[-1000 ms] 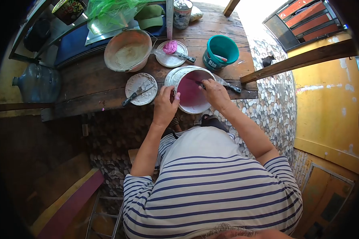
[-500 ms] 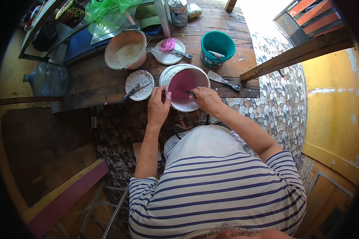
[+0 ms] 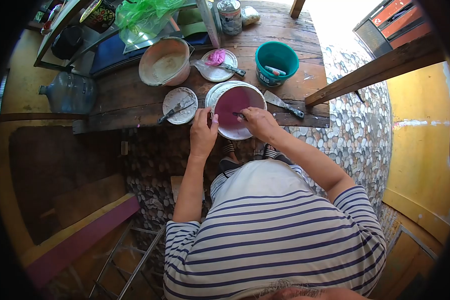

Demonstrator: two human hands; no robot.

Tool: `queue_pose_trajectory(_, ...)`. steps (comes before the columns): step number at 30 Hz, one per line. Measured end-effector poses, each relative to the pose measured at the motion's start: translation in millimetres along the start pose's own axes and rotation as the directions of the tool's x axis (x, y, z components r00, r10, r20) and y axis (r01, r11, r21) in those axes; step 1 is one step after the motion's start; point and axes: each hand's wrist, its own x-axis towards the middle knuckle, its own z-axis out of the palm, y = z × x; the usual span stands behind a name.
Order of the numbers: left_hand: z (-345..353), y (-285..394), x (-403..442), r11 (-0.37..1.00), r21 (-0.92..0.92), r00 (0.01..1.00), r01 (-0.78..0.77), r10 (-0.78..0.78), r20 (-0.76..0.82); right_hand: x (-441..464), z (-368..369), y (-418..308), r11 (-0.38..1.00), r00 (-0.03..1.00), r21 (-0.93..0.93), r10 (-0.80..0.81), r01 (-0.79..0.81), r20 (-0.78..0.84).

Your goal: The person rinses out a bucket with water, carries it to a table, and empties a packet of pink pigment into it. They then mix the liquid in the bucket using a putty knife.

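A white bucket [image 3: 235, 135] with pink contents leans toward me at the table's front edge. My left hand [image 3: 203, 132] grips its left rim, fingers bent round it. Inside the opening, my right hand [image 3: 258, 123] is closed on the dark handle of a tool [image 3: 239, 115]; the tool's far end is hard to make out in the pink. To the left is a white lid [image 3: 180, 106] with a putty knife [image 3: 175, 111] on it. A wide scraper [image 3: 284, 104] lies just right of the bucket.
On the wooden table [image 3: 120, 105] stand a peach basin [image 3: 164, 65], a teal bucket [image 3: 277, 62] holding a marker-like object, a can [image 3: 230, 17] and a lid [image 3: 217, 74] with a pink bag and a scraper. A wooden beam [image 3: 375, 70] crosses at right. A metal ladder [image 3: 127, 260] stands lower left.
The view has shifted somewhat. My right hand and the tool handle have moved lower and nearer the bucket's front inside wall. My left hand keeps its place at the rim.
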Motion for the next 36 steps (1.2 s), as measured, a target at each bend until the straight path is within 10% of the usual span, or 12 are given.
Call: queue_pose_trajectory(36,12,11,-14,0.998,0.037,0.997,-0.059,0.061,-0.04,-11,1,-12,0.992,0.998,-0.121,0.026,-0.033,-0.059)
